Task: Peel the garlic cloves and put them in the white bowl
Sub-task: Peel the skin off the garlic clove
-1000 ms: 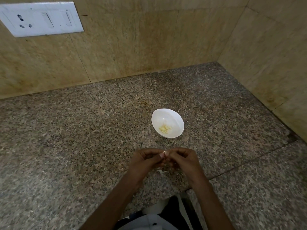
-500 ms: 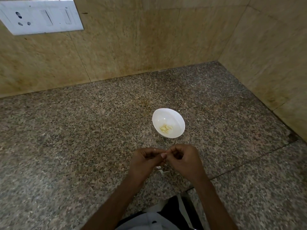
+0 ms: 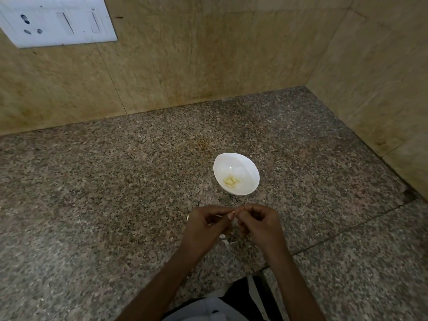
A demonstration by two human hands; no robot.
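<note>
Garlic cloves (image 3: 231, 180), pale yellow and already peeled, are gathered in the bottom of the white bowl (image 3: 245, 163). The bowl is set on the tabletop (image 3: 115, 193) just beyond the grip and a little to its right, near enough, it is judged, for a finished clove to be dropped in with a short reach. The left hand (image 3: 206, 225) and the right hand (image 3: 259, 223) are brought together fingertip to fingertip above the tabletop, both closed, with fingers curled into a pinch at one shared point. What is pinched there is hidden by the fingers. It is judged to be a garlic clove being stripped, steadied by one hand while the skin is picked at by the other, though which hand does which cannot be told. The work is held low and short of the bowl, apparently so that skin falls clear of it. Thin white peel scraps (image 3: 228, 242) are seen on the tabletop directly beneath the grip, and a small pale piece (image 3: 188, 216), too small to be named, lies just beside the left hand on its outer side. Waste is thus kept apart from the peeled pile. The task is judged to be partway through, the clove in the grip not yet placed in the bowl.
</note>
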